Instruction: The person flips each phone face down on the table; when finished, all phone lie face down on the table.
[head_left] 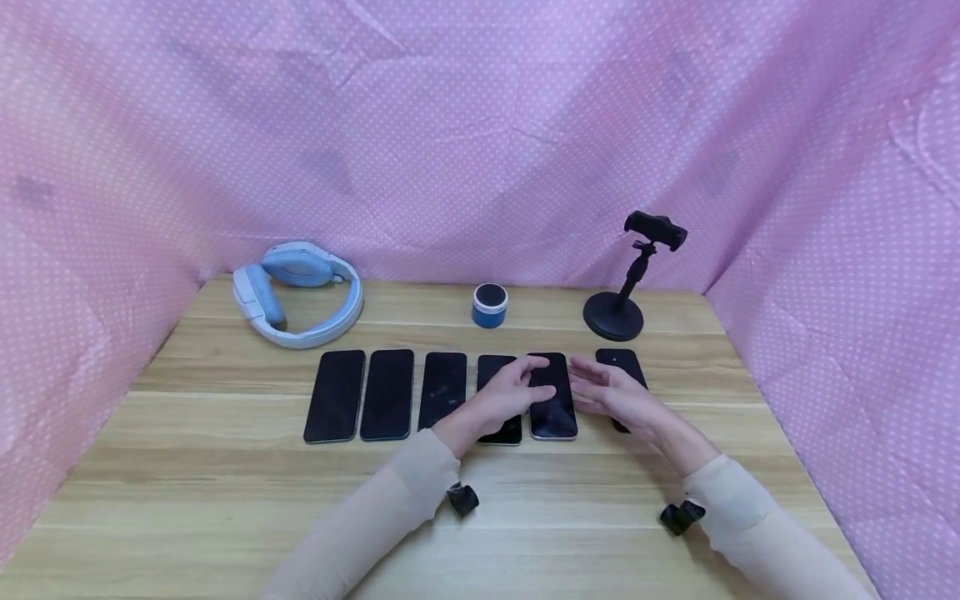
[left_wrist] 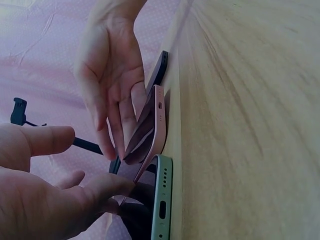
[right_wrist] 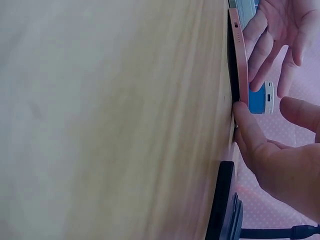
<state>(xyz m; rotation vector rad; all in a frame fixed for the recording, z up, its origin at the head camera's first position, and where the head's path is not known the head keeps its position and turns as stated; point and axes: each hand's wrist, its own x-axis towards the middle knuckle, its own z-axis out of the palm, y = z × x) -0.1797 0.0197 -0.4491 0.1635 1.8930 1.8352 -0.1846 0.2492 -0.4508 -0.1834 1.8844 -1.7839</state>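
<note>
I've got both hands on the pink phone [head_left: 553, 400], fifth in the row on the table [head_left: 225, 467]: left hand [head_left: 504, 398] fingertips at nine o'clock, right hand [head_left: 611, 393] pressing at three, fingers relaxed, one edge tilted up.

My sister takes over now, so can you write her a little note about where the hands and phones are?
Left hand: fingers straight, touching the left side of the pink phone, fifth in the row.
Right hand: open, fingertips at that phone's right edge.
The pink phone's one long edge is tipped up off the wooden table; neither hand grips it.
Six phones lie in a row. The phone stand behind is empty.
Done: phone tipped up. Left: probably lifting it clear.
</note>
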